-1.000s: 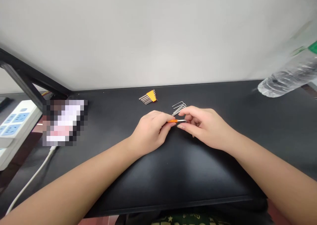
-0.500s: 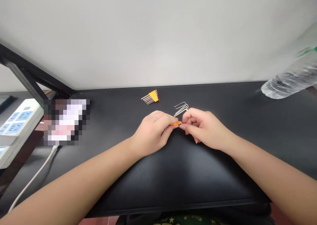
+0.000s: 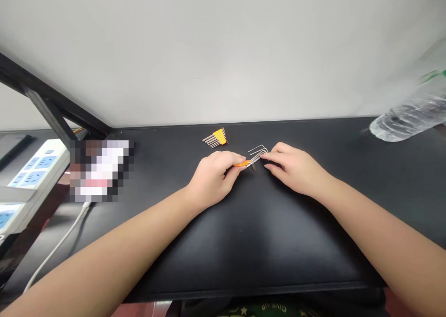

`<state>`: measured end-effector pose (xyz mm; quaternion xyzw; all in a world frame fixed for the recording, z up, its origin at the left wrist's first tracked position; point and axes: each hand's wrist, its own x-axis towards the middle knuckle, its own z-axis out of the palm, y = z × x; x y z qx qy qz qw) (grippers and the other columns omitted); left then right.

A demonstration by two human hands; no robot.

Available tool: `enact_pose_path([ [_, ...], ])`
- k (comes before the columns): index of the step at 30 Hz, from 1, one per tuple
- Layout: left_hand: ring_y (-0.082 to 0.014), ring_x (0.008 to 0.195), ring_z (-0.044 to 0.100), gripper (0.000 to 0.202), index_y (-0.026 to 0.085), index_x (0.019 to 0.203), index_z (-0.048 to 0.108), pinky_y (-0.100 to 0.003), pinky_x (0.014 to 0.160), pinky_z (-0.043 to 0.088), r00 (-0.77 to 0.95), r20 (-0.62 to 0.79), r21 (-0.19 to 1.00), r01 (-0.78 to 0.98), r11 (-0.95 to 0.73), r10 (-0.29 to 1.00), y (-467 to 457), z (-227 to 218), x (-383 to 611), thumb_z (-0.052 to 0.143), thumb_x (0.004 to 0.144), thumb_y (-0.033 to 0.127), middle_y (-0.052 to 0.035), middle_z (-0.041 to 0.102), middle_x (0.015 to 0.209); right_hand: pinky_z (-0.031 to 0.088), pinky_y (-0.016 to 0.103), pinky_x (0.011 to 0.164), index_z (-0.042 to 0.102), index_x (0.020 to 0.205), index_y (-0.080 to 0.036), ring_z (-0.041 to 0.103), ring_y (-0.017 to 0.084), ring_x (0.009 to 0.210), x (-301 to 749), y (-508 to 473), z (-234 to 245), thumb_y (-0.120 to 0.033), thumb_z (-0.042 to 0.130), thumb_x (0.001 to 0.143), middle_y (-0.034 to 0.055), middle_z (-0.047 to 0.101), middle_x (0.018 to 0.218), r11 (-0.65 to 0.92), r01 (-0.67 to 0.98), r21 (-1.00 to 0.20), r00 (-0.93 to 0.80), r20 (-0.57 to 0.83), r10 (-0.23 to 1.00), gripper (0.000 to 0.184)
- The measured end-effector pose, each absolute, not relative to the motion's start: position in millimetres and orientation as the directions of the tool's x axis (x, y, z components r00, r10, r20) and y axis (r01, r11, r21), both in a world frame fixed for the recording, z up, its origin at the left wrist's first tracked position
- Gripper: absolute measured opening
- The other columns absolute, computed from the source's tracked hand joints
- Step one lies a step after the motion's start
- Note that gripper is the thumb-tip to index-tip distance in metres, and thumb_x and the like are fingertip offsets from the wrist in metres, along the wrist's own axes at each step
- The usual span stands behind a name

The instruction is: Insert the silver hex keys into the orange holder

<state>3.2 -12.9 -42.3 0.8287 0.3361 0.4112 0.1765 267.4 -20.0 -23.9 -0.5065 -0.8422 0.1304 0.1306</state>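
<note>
My left hand (image 3: 213,181) pinches an orange hex key holder (image 3: 241,163) between thumb and fingers. A dark short end of a hex key juts from the holder's right side. Just beyond lie several loose silver L-shaped hex keys (image 3: 258,148) on the black table. My right hand (image 3: 300,169) is over their bent ends, its index fingertip touching or nearly touching one. Its thumb and index finger are apart, with nothing visibly held. Farther back rests a second orange holder (image 3: 219,136) filled with dark hex keys.
A pixelated phone-like device (image 3: 101,168) with a white cable (image 3: 59,249) lies at left, beside a white power strip (image 3: 38,173) and a black metal frame (image 3: 52,117). A clear water bottle (image 3: 400,122) is at the right, near the grey wall (image 3: 223,52).
My right hand has moved off the orange holder, away to the loose hex keys, and its fingers have parted. My left hand keeps the holder, slightly farther from me.
</note>
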Motion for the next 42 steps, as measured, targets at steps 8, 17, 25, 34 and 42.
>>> enact_pose_path([
  [8,-0.0140,0.097,0.077,0.012,0.021,0.105,0.071,-0.026,0.089,0.060,0.418,0.559,0.575,0.426,-0.698,0.716,-14,-41,4,0.066,0.097,0.015,0.0000,0.080,0.107,0.040,0.028,0.061,0.062,0.084,-0.021,0.057,0.015,0.068,260,-34,-4,-0.017,0.057,0.090,0.0034,0.064,0.091,0.303,0.931,-0.204,-0.333,-0.130,0.934,0.008],
  [17,-0.0140,0.092,0.076,0.009,0.021,0.105,0.070,-0.027,0.086,0.060,0.429,0.574,0.525,0.460,-0.716,0.697,-15,-40,3,0.066,0.098,0.018,0.0002,0.080,0.102,0.042,0.025,0.057,0.061,0.078,-0.023,0.058,0.013,0.062,266,-42,11,-0.017,0.062,0.084,-0.0035,0.065,0.071,0.244,0.819,-0.520,-0.358,-0.132,0.924,0.008],
  [25,-0.0139,0.093,0.075,0.009,0.021,0.106,0.068,-0.027,0.086,0.060,0.462,0.602,0.473,0.452,-0.757,0.652,-17,-41,6,0.066,0.098,0.018,0.0001,0.080,0.102,0.044,0.023,0.063,0.066,0.086,-0.020,0.057,0.010,0.066,257,-46,13,-0.011,0.061,0.090,-0.0016,0.064,0.077,0.496,0.688,-0.530,-0.488,0.169,0.857,0.011],
  [34,-0.0153,0.085,0.072,0.008,0.020,0.106,0.066,-0.031,0.083,0.058,0.519,0.616,0.407,0.435,-0.804,0.593,-18,-39,9,0.062,0.100,0.018,-0.0025,0.077,0.094,0.035,0.026,0.055,0.072,0.092,-0.019,0.053,0.011,0.065,261,-54,16,-0.016,0.052,0.101,0.0049,0.066,0.092,0.612,0.778,-0.140,-0.559,0.291,0.777,0.022],
  [42,-0.0148,0.082,0.070,0.008,0.020,0.104,0.066,-0.030,0.080,0.057,0.537,0.570,0.463,0.414,-0.784,0.621,-27,-35,15,0.060,0.100,0.017,-0.0014,0.076,0.090,0.040,0.027,0.057,0.073,0.106,-0.019,0.056,0.013,0.069,243,-60,3,-0.019,0.052,0.104,0.0055,0.066,0.096,0.675,0.718,-0.168,-0.618,0.293,0.730,0.021],
])
